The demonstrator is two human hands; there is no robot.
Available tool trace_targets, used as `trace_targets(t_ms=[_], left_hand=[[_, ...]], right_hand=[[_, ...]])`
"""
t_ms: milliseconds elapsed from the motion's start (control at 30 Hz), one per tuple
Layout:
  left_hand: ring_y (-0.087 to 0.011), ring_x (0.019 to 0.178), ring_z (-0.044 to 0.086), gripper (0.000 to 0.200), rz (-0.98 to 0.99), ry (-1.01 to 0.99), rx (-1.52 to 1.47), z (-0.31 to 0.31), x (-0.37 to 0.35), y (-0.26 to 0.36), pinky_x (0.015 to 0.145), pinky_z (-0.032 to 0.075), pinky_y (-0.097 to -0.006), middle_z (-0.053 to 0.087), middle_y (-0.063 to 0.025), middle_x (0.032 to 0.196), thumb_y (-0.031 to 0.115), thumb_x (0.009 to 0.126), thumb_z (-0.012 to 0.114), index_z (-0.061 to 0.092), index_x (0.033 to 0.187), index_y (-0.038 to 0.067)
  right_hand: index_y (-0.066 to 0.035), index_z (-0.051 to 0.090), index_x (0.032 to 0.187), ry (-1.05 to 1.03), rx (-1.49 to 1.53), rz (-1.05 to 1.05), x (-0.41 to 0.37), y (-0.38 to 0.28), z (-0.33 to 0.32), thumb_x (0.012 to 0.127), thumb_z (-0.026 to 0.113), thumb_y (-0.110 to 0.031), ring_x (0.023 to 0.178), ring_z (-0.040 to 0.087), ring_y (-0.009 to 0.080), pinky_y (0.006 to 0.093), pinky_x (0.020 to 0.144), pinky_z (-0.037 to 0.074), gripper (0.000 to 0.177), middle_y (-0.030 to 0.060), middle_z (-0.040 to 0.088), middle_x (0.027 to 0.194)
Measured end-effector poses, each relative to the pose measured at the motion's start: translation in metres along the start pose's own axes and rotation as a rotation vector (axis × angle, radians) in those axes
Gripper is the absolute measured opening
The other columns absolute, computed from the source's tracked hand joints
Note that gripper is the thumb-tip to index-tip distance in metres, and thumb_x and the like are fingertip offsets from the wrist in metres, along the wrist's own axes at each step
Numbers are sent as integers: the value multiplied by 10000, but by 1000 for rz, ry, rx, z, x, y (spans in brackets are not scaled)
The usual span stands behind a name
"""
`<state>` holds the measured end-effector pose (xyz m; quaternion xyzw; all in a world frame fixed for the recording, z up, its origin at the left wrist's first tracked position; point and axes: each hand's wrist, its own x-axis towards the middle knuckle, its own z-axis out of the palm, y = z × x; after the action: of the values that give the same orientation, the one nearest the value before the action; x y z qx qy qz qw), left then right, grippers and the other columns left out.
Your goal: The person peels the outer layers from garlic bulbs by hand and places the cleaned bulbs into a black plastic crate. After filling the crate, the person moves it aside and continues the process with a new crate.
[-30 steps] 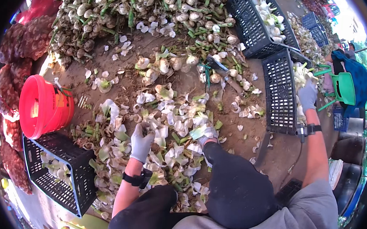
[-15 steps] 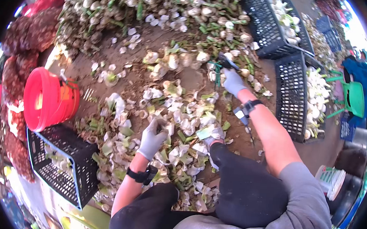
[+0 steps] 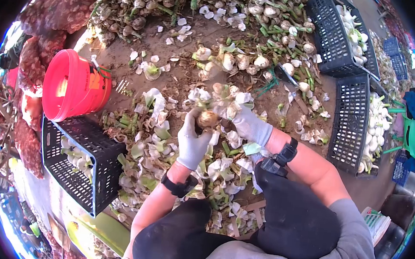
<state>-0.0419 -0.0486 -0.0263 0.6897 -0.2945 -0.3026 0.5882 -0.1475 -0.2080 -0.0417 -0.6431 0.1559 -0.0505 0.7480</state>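
Note:
My gloved left hand (image 3: 193, 140) holds a brownish garlic bulb (image 3: 207, 119) between thumb and fingers. Close on its right, my gloved right hand (image 3: 250, 125) has its fingers bent beside the bulb; what they grip, if anything, is too blurred to make out. Peeled white and green skins (image 3: 160, 145) lie in a heap under and around both hands. Beyond them a row of garlic bulbs (image 3: 242, 61) sits on the brown ground. A dark-handled tool with a blade (image 3: 288, 73) lies by green netting (image 3: 268, 83) at the right of that row.
A red bucket (image 3: 78, 87) and a tipped black crate (image 3: 82, 169) stand at the left. Two black crates with white garlic (image 3: 349, 125) (image 3: 339, 37) are at the right, near a green chair (image 3: 413, 138). Piled garlic (image 3: 177, 4) fills the far side.
My right hand has let go of the dark tool and come back beside my left hand. A bulb now shows in my left hand. The whole view has shifted.

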Motion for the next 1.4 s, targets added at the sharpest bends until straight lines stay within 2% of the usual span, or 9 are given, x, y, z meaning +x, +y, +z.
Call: trace_targets(t_ms=[167,300,367,633,900,1000,1100,1167,1400], left_hand=[[-167,1113,511,638,65,-13,-48,-8,4,2,953,451,-296,505,-117,1170,-129,667,505,454,1291,-10],[-153,1059,564,680,-145,-8,-291,-16,0,1,948,468,-285,540,-83,1194,-91,727,603,382,1362,7],[-152,1060,567,652,-194,-48,-399,-16,-4,17,938,476,-283,548,-76,1189,-67,759,647,387,1353,6],[-183,1094,569,634,253,29,246,-20,-3,10,965,461,-306,571,-109,1218,-82,689,741,464,1255,-9],[-213,1022,583,610,271,76,440,-21,-8,12,929,469,-323,584,-114,1096,-124,605,696,517,1176,-7],[-217,1012,582,620,232,111,383,-24,-8,4,927,465,-320,577,-116,1095,-143,576,664,518,1164,-11],[-209,1004,580,601,139,94,212,-25,-7,-1,923,459,-310,573,-114,1092,-156,567,630,527,1142,-15],[-226,998,586,573,130,111,218,-24,-6,-12,913,465,-320,575,-118,1087,-148,569,631,541,1117,-6],[-163,943,606,528,163,84,160,-20,-4,-3,850,503,-289,599,-89,1054,-141,632,666,543,1125,5]], right_hand=[[-113,552,1297,-90,-233,-184,7,14,9,812,615,-91,1022,620,322,356,902,491,489,145,617,1187],[-92,561,1240,40,322,120,5,-3,19,895,621,-114,958,650,194,324,792,538,351,65,642,1096],[-126,600,1054,123,580,242,3,-30,30,935,640,-267,636,490,8,186,559,419,189,-78,590,837],[-36,619,1086,58,84,-69,14,6,38,964,600,-260,867,615,151,317,791,504,256,24,649,955],[-49,634,1081,37,823,251,8,-14,46,925,629,-170,933,638,151,305,851,523,197,25,660,1000],[-28,635,1069,-22,658,217,8,-3,37,923,635,-180,906,642,148,316,825,524,211,35,665,985],[-27,643,1046,-100,-720,-382,12,9,19,939,604,-187,875,641,143,327,786,521,196,49,671,968],[-31,647,1043,-33,-81,-123,7,1,22,938,602,-180,853,640,143,332,767,518,187,56,674,948],[-1,648,1087,0,332,113,5,-4,29,964,592,-339,909,601,113,298,822,503,365,51,682,955]])
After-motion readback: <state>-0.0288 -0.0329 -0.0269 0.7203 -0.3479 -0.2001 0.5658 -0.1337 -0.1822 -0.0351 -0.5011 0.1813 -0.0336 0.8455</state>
